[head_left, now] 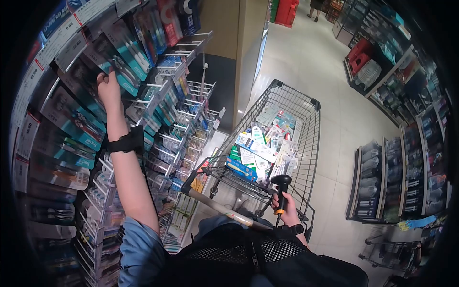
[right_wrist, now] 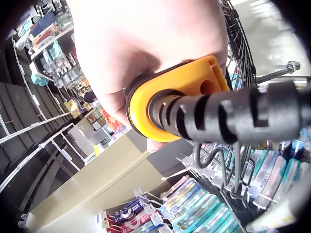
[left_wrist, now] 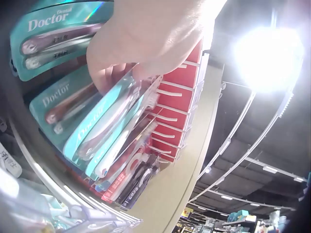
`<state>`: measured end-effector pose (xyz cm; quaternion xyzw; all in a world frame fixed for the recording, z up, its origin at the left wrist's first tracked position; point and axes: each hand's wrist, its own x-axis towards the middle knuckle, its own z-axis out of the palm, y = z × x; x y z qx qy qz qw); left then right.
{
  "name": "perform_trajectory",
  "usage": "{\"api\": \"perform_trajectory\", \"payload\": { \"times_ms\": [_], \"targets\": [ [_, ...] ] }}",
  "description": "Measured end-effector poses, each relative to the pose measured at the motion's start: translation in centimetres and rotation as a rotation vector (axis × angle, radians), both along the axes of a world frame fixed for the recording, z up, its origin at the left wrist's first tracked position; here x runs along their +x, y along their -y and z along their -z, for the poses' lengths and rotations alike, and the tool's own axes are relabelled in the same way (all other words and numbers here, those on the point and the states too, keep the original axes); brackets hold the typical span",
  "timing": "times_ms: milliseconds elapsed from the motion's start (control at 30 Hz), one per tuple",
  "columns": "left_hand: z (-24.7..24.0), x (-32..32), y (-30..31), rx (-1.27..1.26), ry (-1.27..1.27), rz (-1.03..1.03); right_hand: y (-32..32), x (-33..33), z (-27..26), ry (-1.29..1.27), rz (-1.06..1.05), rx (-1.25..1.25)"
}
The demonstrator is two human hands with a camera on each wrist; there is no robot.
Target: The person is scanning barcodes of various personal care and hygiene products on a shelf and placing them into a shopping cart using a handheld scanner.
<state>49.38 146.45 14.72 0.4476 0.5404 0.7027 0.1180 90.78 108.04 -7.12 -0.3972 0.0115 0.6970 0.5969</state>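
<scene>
High on the rack at the left, my left hand (head_left: 109, 91) is among hanging toothbrush packs, its fingers curled at the upper part of one teal-backed toothbrush pack (head_left: 125, 76). The left wrist view shows that hand (left_wrist: 146, 39) pinching the top of the toothbrush pack (left_wrist: 104, 121), with its fingertips partly hidden behind the card. Beside the cart handle, my right hand (head_left: 288, 210) grips a black and orange barcode scanner (head_left: 281, 189) by its handle. Close up in the right wrist view are the scanner's orange base (right_wrist: 194, 80) and its ribbed black cable end (right_wrist: 218, 116).
A wire shopping cart (head_left: 313, 143) stands in front of me, with a heap of packaged goods (head_left: 260, 148) in it. Rows of metal hooks (head_left: 165, 91) jut out from the left rack. More shelves (head_left: 401, 167) line the right side, and a person (head_left: 315, 9) stands far down the aisle.
</scene>
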Motion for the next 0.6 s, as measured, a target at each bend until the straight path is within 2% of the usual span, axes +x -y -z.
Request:
{"api": "perform_trajectory", "payload": {
  "times_ms": [100, 233, 300, 400, 600],
  "targets": [
    [0.1, -0.4, 0.7, 0.004, -0.117, -0.154, -0.5, 0.0, -0.5, 0.008, -0.002, 0.012],
    [0.0, -1.8, 2.3, 0.033, -0.131, -0.057, -0.4, 0.0, -0.3, 0.021, -0.007, 0.045],
    [-2.0, 0.2, 5.2, 0.121, -0.138, 0.044, -0.3, 0.0, -0.3, 0.021, 0.001, 0.028],
    [-3.5, 1.6, 7.6, 0.155, 0.005, 0.255, -0.2, 0.0, -0.2, 0.012, 0.021, -0.010],
    [-5.7, 3.7, 9.8, 0.098, -0.038, 0.297, -0.2, 0.0, -0.6, -0.004, 0.000, 0.043]
  ]
}}
